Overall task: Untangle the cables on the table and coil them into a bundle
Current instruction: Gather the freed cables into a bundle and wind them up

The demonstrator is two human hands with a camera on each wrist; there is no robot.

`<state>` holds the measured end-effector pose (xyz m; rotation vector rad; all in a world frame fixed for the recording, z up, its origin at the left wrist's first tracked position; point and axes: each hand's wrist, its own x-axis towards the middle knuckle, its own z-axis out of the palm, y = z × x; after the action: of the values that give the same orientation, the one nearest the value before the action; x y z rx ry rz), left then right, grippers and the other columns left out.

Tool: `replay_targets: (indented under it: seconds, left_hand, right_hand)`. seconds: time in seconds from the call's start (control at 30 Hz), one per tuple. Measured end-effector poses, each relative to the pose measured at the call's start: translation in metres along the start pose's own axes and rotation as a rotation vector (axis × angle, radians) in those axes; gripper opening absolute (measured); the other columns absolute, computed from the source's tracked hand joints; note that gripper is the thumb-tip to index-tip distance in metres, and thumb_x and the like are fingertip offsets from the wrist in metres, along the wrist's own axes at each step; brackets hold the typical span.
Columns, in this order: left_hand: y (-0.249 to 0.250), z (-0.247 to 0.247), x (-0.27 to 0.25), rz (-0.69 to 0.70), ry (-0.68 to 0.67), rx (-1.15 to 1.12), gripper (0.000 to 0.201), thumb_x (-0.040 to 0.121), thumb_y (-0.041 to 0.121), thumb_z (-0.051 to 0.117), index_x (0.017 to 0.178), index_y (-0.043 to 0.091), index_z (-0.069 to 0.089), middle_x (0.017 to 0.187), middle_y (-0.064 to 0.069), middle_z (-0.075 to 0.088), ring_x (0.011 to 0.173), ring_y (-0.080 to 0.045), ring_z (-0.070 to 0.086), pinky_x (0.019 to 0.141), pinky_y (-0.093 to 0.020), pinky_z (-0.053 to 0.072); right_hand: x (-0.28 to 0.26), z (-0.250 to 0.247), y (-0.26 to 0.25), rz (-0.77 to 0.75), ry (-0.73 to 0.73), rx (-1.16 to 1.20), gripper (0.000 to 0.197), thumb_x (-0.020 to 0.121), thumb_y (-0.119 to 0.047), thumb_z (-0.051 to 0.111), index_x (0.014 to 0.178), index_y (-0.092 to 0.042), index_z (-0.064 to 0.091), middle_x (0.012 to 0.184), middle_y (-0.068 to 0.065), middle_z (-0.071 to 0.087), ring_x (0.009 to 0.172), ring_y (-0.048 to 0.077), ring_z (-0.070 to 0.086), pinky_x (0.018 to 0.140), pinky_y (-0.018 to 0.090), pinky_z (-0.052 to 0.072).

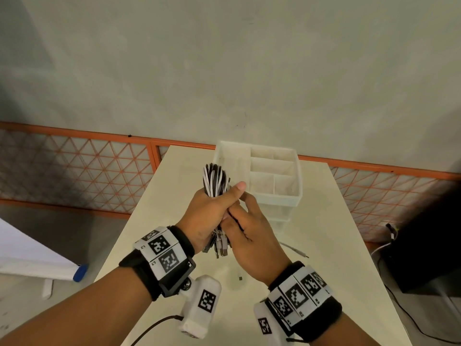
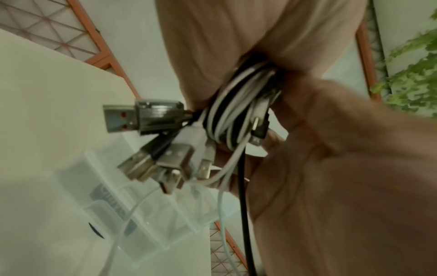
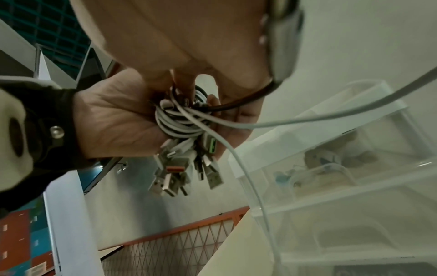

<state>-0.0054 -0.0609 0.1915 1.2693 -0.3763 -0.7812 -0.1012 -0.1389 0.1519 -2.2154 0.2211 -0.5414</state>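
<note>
A bundle of black and white cables is held upright above the table. My left hand grips its middle, thumb across the front. Several USB plugs hang below the fist. My right hand presses against the bundle from the right, fingers curled on loose strands. In the left wrist view the coil and plugs sit between both hands. In the right wrist view, a black strand and white strands run from the cable bundle towards my right hand.
A translucent white drawer organizer with divided top compartments stands at the table's back right, just behind my hands. A loose cable end lies on the table to the right. An orange mesh fence runs behind; a black object stands right of the table.
</note>
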Motion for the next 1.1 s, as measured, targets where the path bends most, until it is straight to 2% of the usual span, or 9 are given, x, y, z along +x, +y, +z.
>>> replay_targets:
  seconds: [0.1,0.33,0.6,0.7,0.8,0.87,0.93,1.0,1.1]
  left_hand:
    - [0.001,0.001,-0.001,-0.01,0.033,-0.026,0.028,0.082,0.035,0.075,0.078,0.008,0.066,0.064,-0.007,0.064,0.059,-0.022,0.066,0.055,-0.03,0.053]
    - [-0.003,-0.003,-0.004,-0.027,-0.01,-0.004,0.025,0.084,0.027,0.074,0.087,0.003,0.065,0.074,-0.01,0.061,0.065,-0.022,0.065,0.063,-0.034,0.056]
    - [-0.005,0.002,0.0,0.047,0.028,0.032,0.026,0.082,0.022,0.077,0.091,-0.001,0.068,0.076,-0.012,0.067,0.069,-0.021,0.068,0.059,-0.029,0.055]
    - [-0.003,0.002,0.005,0.096,0.097,0.057,0.033,0.086,0.024,0.073,0.092,-0.007,0.065,0.078,-0.014,0.068,0.069,-0.023,0.067,0.063,-0.032,0.057]
    - [0.002,-0.004,0.01,0.066,0.175,-0.033,0.023,0.088,0.022,0.071,0.088,-0.001,0.068,0.077,-0.014,0.067,0.07,-0.029,0.066,0.07,-0.041,0.056]
    - [0.01,-0.013,0.012,0.034,0.18,-0.131,0.013,0.089,0.017,0.069,0.085,0.005,0.067,0.074,-0.012,0.064,0.068,-0.029,0.062,0.069,-0.04,0.053]
    - [0.016,-0.025,0.014,0.02,0.131,-0.187,0.009,0.089,0.014,0.068,0.084,0.007,0.066,0.074,-0.011,0.061,0.067,-0.028,0.06,0.069,-0.039,0.052]
    - [0.019,-0.034,0.015,0.018,0.057,-0.214,0.007,0.088,0.014,0.067,0.086,0.008,0.066,0.075,-0.011,0.06,0.068,-0.027,0.059,0.069,-0.038,0.052]
    - [0.021,-0.044,0.012,-0.018,-0.127,-0.165,0.008,0.088,0.017,0.068,0.089,0.009,0.064,0.078,-0.01,0.059,0.07,-0.026,0.059,0.068,-0.036,0.053]
  right_hand:
    - [-0.001,-0.001,-0.001,-0.033,-0.03,-0.008,0.055,0.09,-0.037,0.049,0.144,-0.028,0.047,0.148,-0.006,0.039,0.116,0.008,0.061,0.091,0.037,0.058]
    - [-0.003,-0.016,0.007,-0.061,-0.133,0.072,0.038,0.101,-0.02,0.052,0.139,-0.024,0.055,0.148,-0.004,0.04,0.124,0.009,0.055,0.1,0.033,0.053]
    - [0.001,0.004,0.015,-0.041,0.073,-0.164,0.044,0.096,-0.036,0.033,0.131,-0.026,0.058,0.145,0.004,0.048,0.103,0.025,0.066,0.075,0.044,0.059]
    - [-0.001,0.008,0.013,-0.061,0.097,-0.031,0.048,0.098,-0.037,0.037,0.143,-0.027,0.051,0.135,0.002,0.055,0.105,0.018,0.064,0.079,0.043,0.058]
    - [-0.006,-0.001,0.019,0.064,0.044,0.151,0.062,0.097,-0.049,0.055,0.154,-0.04,0.031,0.135,-0.012,0.058,0.12,0.0,0.057,0.094,0.025,0.053]
    - [-0.009,-0.009,0.026,0.165,0.031,0.202,0.055,0.093,-0.045,0.065,0.144,-0.042,0.044,0.105,-0.02,0.069,0.093,-0.003,0.065,0.079,0.022,0.053]
    - [-0.012,-0.016,0.032,0.201,0.026,0.244,0.022,0.095,-0.032,0.067,0.117,-0.034,0.07,0.07,-0.013,0.068,0.059,0.0,0.057,0.062,0.024,0.047]
    - [-0.014,-0.02,0.034,0.228,0.014,0.333,0.014,0.093,-0.035,0.067,0.098,-0.029,0.079,0.058,-0.007,0.06,0.055,0.005,0.05,0.059,0.024,0.044]
    - [-0.012,-0.025,0.038,0.257,-0.079,0.364,0.02,0.091,-0.044,0.062,0.097,-0.035,0.079,0.059,-0.007,0.055,0.06,0.009,0.048,0.063,0.023,0.044]
